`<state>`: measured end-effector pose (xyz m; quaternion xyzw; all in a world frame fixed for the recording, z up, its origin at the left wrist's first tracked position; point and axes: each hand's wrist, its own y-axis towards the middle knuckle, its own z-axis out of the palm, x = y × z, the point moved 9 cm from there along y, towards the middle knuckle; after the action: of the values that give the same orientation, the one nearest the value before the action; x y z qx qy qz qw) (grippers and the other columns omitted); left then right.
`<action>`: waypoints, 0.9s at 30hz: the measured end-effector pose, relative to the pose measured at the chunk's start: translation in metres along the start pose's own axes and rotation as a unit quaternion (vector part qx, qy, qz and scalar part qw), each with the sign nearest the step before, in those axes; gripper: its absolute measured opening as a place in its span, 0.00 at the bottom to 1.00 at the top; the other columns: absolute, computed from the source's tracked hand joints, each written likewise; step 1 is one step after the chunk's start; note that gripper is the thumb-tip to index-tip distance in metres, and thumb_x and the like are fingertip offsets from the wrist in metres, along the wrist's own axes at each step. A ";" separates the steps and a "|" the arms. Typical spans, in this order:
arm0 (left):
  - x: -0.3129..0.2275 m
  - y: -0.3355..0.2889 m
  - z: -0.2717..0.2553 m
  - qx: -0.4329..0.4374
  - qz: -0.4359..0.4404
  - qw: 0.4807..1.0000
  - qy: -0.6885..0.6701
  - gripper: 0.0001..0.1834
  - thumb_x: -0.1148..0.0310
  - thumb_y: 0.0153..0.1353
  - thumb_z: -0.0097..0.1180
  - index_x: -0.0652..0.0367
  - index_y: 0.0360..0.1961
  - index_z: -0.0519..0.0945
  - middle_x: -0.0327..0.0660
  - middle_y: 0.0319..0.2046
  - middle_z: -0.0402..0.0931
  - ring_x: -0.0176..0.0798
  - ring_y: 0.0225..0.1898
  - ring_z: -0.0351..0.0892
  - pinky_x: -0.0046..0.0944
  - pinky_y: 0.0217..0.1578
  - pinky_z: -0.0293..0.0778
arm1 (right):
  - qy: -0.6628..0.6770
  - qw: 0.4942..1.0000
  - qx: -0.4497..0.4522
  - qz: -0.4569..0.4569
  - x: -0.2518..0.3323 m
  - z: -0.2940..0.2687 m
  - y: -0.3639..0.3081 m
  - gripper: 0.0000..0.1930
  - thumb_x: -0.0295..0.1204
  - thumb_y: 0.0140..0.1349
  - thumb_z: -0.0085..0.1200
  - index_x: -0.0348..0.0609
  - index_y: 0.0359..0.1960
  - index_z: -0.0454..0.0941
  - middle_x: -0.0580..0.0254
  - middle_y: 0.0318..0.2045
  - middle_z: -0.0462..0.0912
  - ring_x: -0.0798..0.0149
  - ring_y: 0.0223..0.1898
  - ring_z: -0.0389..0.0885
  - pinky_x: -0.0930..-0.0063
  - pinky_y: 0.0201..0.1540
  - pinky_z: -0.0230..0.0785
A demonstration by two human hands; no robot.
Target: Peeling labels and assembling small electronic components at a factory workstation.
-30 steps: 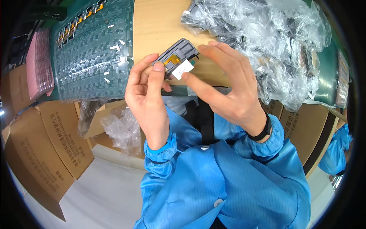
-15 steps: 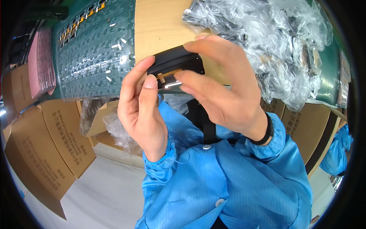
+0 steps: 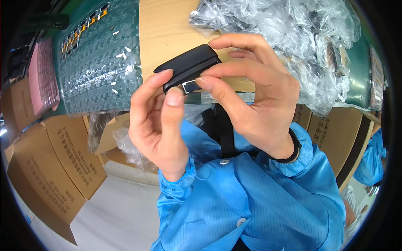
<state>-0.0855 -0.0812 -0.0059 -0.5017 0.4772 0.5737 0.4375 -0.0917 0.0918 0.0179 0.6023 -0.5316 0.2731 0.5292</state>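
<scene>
Black case [image 3: 186, 62] in head view: tilted, held up between both hands above near edge of tan board [image 3: 167, 33]. Left hand [image 3: 155, 125] pinches its left end, thumb and finger nearly closed. Right hand [image 3: 261, 98], half curled, grips right end, thumb on small dark piece [image 3: 192, 86] below case. Clear tray [image 3: 100, 79] left, plastic bags [image 3: 284, 46] right.

Cardbd box [image 3: 58, 171] lwr L, plastic bags [image 3: 289, 46] R.

Black casing [image 3: 184, 61] — smooth, apparently plastic; blue jacket [image 3: 205, 196] — glossy cloth.
</scene>
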 end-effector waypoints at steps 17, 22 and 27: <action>0.004 -0.002 -0.003 -0.079 -0.023 0.994 -0.067 0.16 0.79 0.64 0.57 0.69 0.52 0.72 0.46 0.39 0.82 0.34 0.41 0.80 0.33 0.45 0.75 | 0.323 0.903 0.072 0.273 -0.038 0.039 -0.026 0.09 0.23 0.67 0.57 0.31 0.46 0.78 0.61 0.38 0.85 0.72 0.40 0.81 0.75 0.45 0.75; 0.004 -0.003 -0.004 -0.109 -0.014 0.993 -0.031 0.16 0.79 0.64 0.57 0.68 0.53 0.71 0.46 0.37 0.82 0.33 0.40 0.80 0.33 0.44 0.75 | 0.370 0.888 -0.007 0.274 -0.043 0.041 -0.025 0.05 0.24 0.63 0.60 0.33 0.37 0.81 0.68 0.26 0.83 0.80 0.29 0.76 0.83 0.31 0.67; 0.005 -0.002 0.007 -0.099 -0.031 0.994 -0.037 0.18 0.78 0.63 0.60 0.66 0.53 0.72 0.44 0.36 0.80 0.32 0.39 0.79 0.31 0.41 0.73 | 0.332 0.907 -0.073 0.247 -0.047 0.039 -0.025 0.06 0.25 0.62 0.61 0.34 0.36 0.82 0.67 0.25 0.82 0.79 0.27 0.74 0.81 0.30 0.66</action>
<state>-0.0852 -0.0739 -0.0105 -0.5357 0.3853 0.6226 0.4207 -0.0908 0.0685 -0.0440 0.2855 -0.4752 0.5398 0.6334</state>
